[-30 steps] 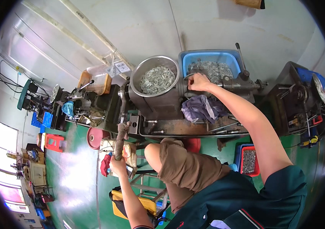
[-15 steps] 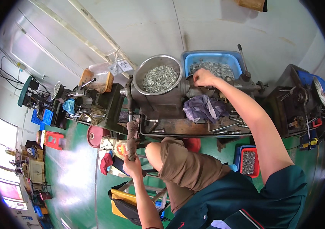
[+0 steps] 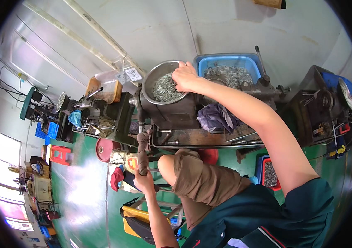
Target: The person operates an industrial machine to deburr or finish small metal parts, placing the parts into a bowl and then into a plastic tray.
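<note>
My left hand point(image 3: 144, 182) is closed around the lower end of a lever wrapped in brown cloth point(image 3: 142, 153), which hangs down from the machine's left side. My right hand point(image 3: 185, 77) is over the right rim of a round metal bowl point(image 3: 147, 75), its fingers curled inward. What its fingertips hold, if anything, I cannot make out. Small silvery metal parts point(image 3: 164, 90) fill the bowl, which sits on top of a dark machine headstock point(image 3: 171, 113). Right of the bowl, beyond my forearm, a blue basket point(image 3: 248, 62) holds more small metal parts.
A crumpled purple-grey cloth point(image 3: 217, 117) lies on the machine, above a tray with metal rods point(image 3: 244, 140). Another lever point(image 3: 260, 60) stands at the right. Below are a red bin of parts point(image 3: 270, 173) and a yellow stool point(image 3: 136, 215). More machines point(image 3: 325, 103) flank the bench.
My right hand has moved left from the machine beside the blue basket to the bowl. My left hand stays on the cloth-wrapped lever, nearly unmoved.
</note>
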Demonstrator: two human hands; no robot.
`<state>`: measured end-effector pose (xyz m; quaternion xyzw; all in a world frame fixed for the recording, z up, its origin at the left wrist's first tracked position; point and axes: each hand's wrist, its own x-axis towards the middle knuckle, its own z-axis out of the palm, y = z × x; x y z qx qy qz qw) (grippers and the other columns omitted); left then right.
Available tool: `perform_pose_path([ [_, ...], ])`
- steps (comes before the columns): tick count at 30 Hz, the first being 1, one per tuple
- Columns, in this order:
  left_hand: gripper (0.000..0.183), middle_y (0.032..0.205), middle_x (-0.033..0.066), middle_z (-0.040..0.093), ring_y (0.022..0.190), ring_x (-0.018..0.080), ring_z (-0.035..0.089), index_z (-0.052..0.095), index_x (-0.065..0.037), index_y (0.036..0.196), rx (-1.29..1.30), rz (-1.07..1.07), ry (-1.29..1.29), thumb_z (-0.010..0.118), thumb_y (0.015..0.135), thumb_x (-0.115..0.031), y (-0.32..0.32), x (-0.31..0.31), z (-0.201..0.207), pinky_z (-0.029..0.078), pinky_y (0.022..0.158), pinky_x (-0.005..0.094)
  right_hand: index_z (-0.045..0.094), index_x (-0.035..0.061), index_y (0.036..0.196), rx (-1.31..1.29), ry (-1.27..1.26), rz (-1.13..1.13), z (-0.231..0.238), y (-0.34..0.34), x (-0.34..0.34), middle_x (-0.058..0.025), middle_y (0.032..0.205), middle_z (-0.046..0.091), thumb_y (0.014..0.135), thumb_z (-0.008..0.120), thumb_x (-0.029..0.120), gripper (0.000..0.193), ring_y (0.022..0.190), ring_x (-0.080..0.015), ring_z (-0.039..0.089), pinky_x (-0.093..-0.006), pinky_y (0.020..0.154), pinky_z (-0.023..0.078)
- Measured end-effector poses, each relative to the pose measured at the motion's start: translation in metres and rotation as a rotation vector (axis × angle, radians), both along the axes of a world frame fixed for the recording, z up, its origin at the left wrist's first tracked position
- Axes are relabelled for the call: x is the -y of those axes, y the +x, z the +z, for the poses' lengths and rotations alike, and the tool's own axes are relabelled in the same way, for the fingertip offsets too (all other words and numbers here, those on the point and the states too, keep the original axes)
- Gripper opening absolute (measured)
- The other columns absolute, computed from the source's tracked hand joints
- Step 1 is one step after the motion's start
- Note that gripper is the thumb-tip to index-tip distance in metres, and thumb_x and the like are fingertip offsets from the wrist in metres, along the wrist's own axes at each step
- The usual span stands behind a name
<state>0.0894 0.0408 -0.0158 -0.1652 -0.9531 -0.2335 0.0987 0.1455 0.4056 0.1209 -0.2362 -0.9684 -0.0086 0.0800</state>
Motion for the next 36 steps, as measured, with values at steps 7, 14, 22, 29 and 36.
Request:
perform_pose_path([
  [7,0.030,0.064,0.0218,0.057,0.062,0.0382,0.056,0.058,-0.003,0.084,-0.025,0.006,0.021,0.062,0.060,-0.021,-0.004,0.007,-0.001,0.044,0.056,0.0438,0.064,0.0076,0.075,0.018,-0.106,0.033,-0.007,-0.014,0.003,-0.0066,0.079,0.062,0.058,0.061,0.013,0.018,0.089,-0.0221,0.048,-0.0357,0.077,0.034],
  [14,0.027,0.064,0.0218,0.057,0.062,0.0383,0.056,0.057,-0.002,0.076,-0.030,0.010,0.016,0.063,0.060,-0.022,-0.002,0.005,0.003,0.044,0.055,0.0438,0.063,0.0051,0.072,-0.027,-0.134,0.140,-0.008,-0.015,0.001,-0.0107,0.077,0.061,0.057,0.058,0.012,0.017,0.086,-0.0253,0.050,-0.0352,0.075,0.036],
  [22,0.027,0.065,0.0209,0.057,0.063,0.0385,0.056,0.058,-0.003,0.077,-0.003,0.027,0.013,0.063,0.060,-0.024,-0.003,0.006,-0.001,0.044,0.056,0.0437,0.061,0.0067,0.068,-0.236,-0.233,0.076,-0.012,-0.011,-0.001,-0.0119,0.075,0.060,0.059,0.058,0.014,0.012,0.083,-0.0252,0.052,-0.0363,0.069,0.041],
  [29,0.030,0.066,0.0199,0.058,0.063,0.0382,0.056,0.057,-0.003,0.081,-0.045,-0.001,-0.015,0.064,0.060,-0.023,-0.002,0.007,-0.004,0.044,0.056,0.0430,0.056,0.0035,0.072,-0.863,-0.729,-0.034,-0.011,0.022,-0.050,-0.0088,0.068,0.058,0.065,0.059,0.019,0.017,0.062,-0.0198,0.056,-0.0315,0.059,0.044],
  [36,0.029,0.065,0.0204,0.058,0.061,0.0376,0.056,0.058,-0.003,0.080,-0.006,0.008,0.041,0.064,0.059,-0.023,-0.002,0.009,0.001,0.044,0.055,0.0428,0.060,0.0026,0.072,-0.420,-0.724,-0.206,-0.090,0.059,-0.081,-0.0109,0.070,0.060,0.063,0.057,0.009,0.011,0.066,-0.0202,0.058,-0.0303,0.062,0.044],
])
